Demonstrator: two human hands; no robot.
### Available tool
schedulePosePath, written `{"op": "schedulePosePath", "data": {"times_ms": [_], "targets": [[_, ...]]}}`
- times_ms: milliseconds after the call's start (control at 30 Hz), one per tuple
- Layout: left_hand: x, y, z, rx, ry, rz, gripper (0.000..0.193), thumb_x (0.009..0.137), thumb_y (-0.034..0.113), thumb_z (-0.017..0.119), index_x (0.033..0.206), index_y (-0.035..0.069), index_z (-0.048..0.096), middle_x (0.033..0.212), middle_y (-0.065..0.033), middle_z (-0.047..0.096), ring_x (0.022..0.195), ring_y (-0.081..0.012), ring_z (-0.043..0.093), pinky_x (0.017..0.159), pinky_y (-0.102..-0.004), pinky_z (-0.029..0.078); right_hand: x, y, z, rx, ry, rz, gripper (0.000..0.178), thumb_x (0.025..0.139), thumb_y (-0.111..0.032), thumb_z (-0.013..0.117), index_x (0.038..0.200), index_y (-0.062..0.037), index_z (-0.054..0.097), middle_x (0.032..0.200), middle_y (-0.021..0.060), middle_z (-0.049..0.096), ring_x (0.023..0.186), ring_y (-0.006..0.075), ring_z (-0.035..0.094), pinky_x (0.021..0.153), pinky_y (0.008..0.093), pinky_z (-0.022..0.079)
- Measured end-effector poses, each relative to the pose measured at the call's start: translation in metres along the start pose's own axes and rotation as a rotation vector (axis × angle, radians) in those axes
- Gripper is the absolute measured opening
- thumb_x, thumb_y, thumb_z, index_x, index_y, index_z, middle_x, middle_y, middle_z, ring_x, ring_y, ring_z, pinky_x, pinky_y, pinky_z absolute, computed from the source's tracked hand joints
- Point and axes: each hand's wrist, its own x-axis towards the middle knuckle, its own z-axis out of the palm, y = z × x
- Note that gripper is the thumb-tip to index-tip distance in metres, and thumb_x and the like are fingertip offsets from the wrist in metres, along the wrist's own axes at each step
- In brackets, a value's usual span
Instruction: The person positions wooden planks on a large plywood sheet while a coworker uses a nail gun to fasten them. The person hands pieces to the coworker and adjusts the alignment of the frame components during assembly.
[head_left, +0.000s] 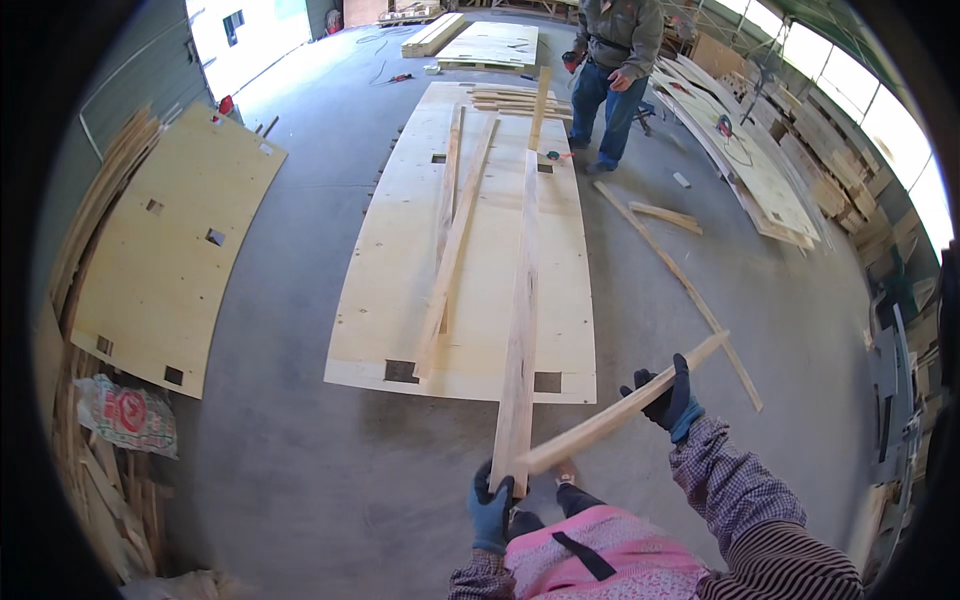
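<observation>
My left hand (490,512), in a dark and blue work glove, is closed round the near end of a long wooden board (520,330). That board runs away from me over a large plywood panel (390,290) with square cut-outs. Gloved alike, my right hand (668,398) grips a shorter wooden strip (610,420) from below and holds it up at a slant. The strip's lower end meets the board's near end beside my left hand; I cannot tell whether they are joined. Two more strips (462,235) lie lengthwise on the panel, left of the board.
Past the panel's right side stands a person (612,70), near an upright wood piece (540,105). A long strip (690,285) lies on the floor at right. Another plywood panel (170,260) leans at left above a plastic sack (130,412). Plywood sheets (740,150) are stacked at right.
</observation>
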Motion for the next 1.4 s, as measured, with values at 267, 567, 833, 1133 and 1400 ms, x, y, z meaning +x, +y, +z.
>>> {"op": "schedulePosePath", "data": {"times_ms": [267, 567, 833, 1133, 1400], "targets": [[-0.016, 0.082, 0.09, 0.206, -0.02, 0.441, 0.046, 0.078, -0.005, 0.063, 0.12, 0.0, 0.046, 0.124, -0.0103, 0.05, 0.11, -0.017, 0.049, 0.091, -0.0275, 0.042, -0.034, -0.015, -0.015, 0.123, -0.06, 0.084, 0.076, 0.068, -0.059, 0.065, 0.107, 0.0008, 0.043, 0.094, 0.0134, 0.053, 0.095, 0.0348, 0.054, 0.092, 0.05, 0.045], [-0.028, 0.154, 0.182, 0.317, -0.168, 0.566, 0.044, 0.079, -0.004, 0.057, 0.122, -0.002, 0.048, 0.125, -0.0109, 0.051, 0.116, -0.018, 0.046, 0.098, -0.0304, 0.035, -0.008, -0.031, -0.001, 0.282, -0.346, 0.391, 0.059, 0.066, -0.059, 0.066, 0.089, -0.0069, 0.051, 0.076, 0.0046, 0.055, 0.059, 0.019, 0.054, 0.056, 0.034, 0.048], [-0.03, 0.146, 0.21, 0.505, -0.46, 0.267, 0.044, 0.085, 0.004, 0.057, 0.126, -0.003, 0.044, 0.125, -0.0102, 0.051, 0.115, -0.0169, 0.046, 0.098, -0.0289, 0.035, 0.032, 0.015, 0.11, -0.173, -0.522, 0.164, 0.062, 0.086, -0.052, 0.049, 0.117, 0.0011, 0.051, 0.105, 0.0187, 0.061, 0.089, 0.0278, 0.062, 0.078, 0.039, 0.052], [0.045, 0.112, 0.205, 0.331, -0.51, 0.104, 0.063, 0.082, 0.01, 0.062, 0.136, 0.004, 0.032, 0.13, -0.0077, 0.043, 0.113, -0.0183, 0.047, 0.096, -0.0316, 0.039, 0.039, 0.0, 0.144, -0.247, -0.489, 0.119, 0.054, 0.086, -0.044, 0.052, 0.116, 0.0006, 0.054, 0.104, 0.0137, 0.063, 0.09, 0.024, 0.063, 0.085, 0.0354, 0.05], [0.103, 0.104, 0.182, 0.447, -0.942, 0.134, 0.052, 0.078, 0.003, 0.065, 0.125, 0.001, 0.045, 0.115, -0.0159, 0.054, 0.106, -0.0264, 0.055, 0.09, -0.0416, 0.048, 0.023, -0.017, 0.107, -0.069, -0.172, -0.13, 0.042, 0.078, -0.046, 0.063, 0.089, -0.0064, 0.056, 0.084, 0.0091, 0.062, 0.07, 0.0183, 0.06, 0.061, 0.0298, 0.052]]}}
